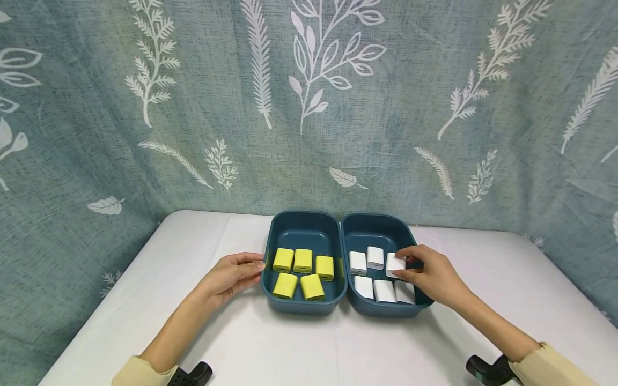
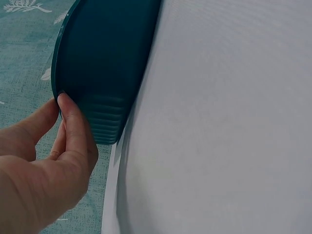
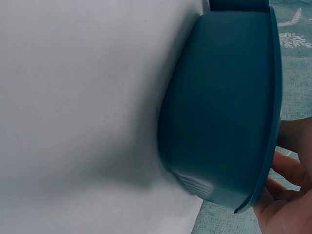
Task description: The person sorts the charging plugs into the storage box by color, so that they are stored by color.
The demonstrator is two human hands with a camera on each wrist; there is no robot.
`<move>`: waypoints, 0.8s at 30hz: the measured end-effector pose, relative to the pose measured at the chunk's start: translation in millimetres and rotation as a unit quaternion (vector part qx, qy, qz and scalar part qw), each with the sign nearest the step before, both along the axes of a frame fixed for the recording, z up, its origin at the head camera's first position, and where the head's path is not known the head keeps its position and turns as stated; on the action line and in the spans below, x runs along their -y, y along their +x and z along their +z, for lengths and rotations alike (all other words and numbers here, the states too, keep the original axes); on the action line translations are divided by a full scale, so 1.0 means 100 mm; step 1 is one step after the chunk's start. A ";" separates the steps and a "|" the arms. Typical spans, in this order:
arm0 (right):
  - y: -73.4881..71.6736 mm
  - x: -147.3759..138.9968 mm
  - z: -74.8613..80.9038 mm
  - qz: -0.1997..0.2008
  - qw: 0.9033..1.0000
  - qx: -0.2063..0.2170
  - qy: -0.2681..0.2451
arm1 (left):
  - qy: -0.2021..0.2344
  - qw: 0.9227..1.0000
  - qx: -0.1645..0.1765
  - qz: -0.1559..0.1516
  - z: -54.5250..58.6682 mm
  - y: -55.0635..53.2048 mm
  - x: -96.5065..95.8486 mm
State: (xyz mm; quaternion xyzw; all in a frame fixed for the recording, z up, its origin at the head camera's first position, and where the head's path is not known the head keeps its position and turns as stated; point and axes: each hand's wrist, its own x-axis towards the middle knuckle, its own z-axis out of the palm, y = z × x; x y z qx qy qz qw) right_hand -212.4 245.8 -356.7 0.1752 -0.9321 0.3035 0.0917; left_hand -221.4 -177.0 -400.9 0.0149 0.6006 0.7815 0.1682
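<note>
Two dark teal bins stand side by side on the table. Several yellow charger plugs [image 1: 302, 261] lie in the left bin [image 1: 304, 307]; several white charger plugs [image 1: 384, 291] lie in the right bin [image 1: 386, 310]. My left hand [image 1: 232, 276] has its thumb and fingertips gathered at the left bin's outer rim, gripping that edge. Over the right bin's right side reaches my right hand [image 1: 436, 273], its thumb and index finger pinching a white charger plug [image 1: 394, 262]. In the right wrist view the bin wall [image 3: 219, 107] hides those fingertips.
A white cloth [image 1: 299, 348] covers the table. Behind it and along both sides hangs a green-blue curtain [image 1: 289, 177] with white leaf prints. The bins stand close to the table's back edge, right beside each other. Black wrist devices [image 1: 193, 373] show below the sleeves.
</note>
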 end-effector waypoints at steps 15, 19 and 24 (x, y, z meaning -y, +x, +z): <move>-0.12 0.06 -0.03 0.016 0.992 -0.070 0.099 | 0.000 1.000 0.000 0.001 -0.02 0.00 0.01; -0.14 0.07 -0.06 0.015 0.991 -0.078 0.109 | -0.002 1.000 0.001 0.004 -0.02 0.00 0.01; -0.16 0.09 -0.09 0.014 0.990 -0.081 0.117 | -0.008 1.000 -0.002 0.006 -0.02 -0.01 0.01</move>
